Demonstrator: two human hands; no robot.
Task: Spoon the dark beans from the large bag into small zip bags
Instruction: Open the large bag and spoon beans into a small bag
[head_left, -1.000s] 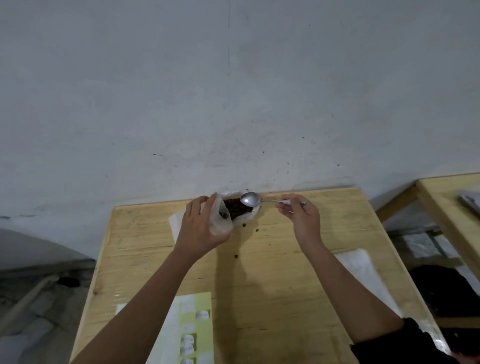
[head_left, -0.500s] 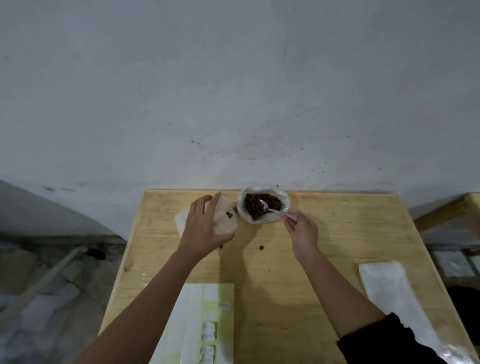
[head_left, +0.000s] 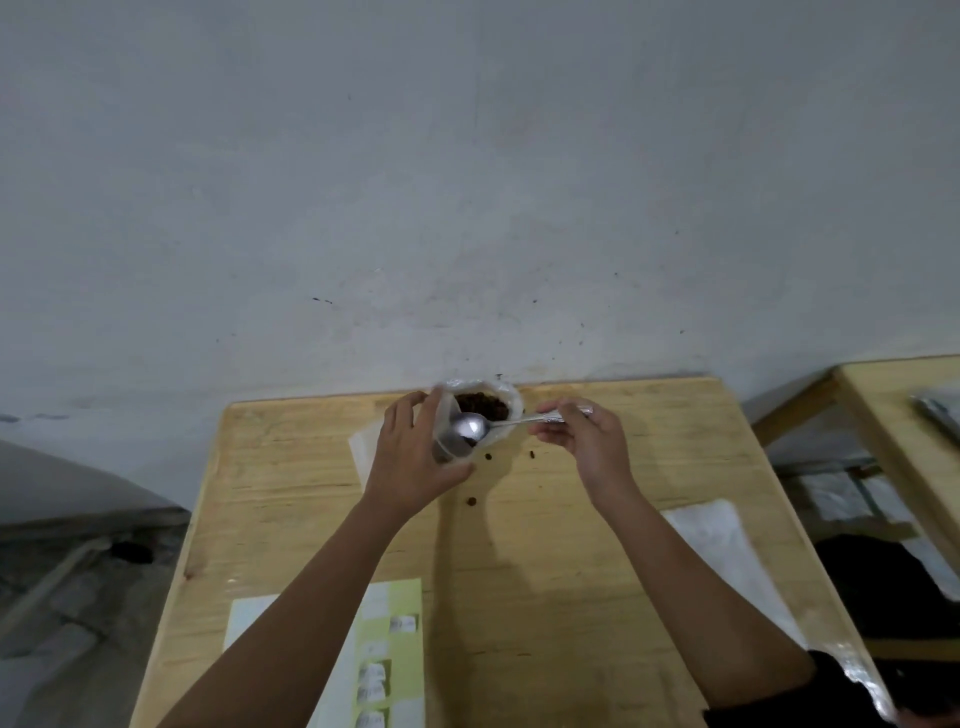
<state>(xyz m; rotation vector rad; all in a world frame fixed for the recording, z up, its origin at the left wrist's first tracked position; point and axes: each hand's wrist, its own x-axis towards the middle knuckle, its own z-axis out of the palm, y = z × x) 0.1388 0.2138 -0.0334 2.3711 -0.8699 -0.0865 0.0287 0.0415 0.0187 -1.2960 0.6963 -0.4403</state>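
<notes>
Holding the small zip bag (head_left: 451, 436) in your left hand (head_left: 410, 457), you pinch the spoon (head_left: 470, 429) handle with your right hand (head_left: 582, 441), bowl at the bag's mouth; the large bag (head_left: 483, 402) of dark beans (head_left: 480, 404) sits just beyond your fingers (head_left: 553, 422) on the bench (head_left: 571, 545).

Both bare forearms reach forward from the bottom of the view, angling toward each other as they go. The left hand (head_left: 415, 457) is raised with its back toward the viewer, fingers spread upward and the thumb jutting out to the right, curled in a loose grip around something it holds upright. The right hand (head_left: 582, 441) sits just to its right at about the same height, wrist bent, its fingertips and thumb pinched together in a fine grip and pointing left toward the other hand. A dark sleeve edge shows at the right upper arm.
</notes>
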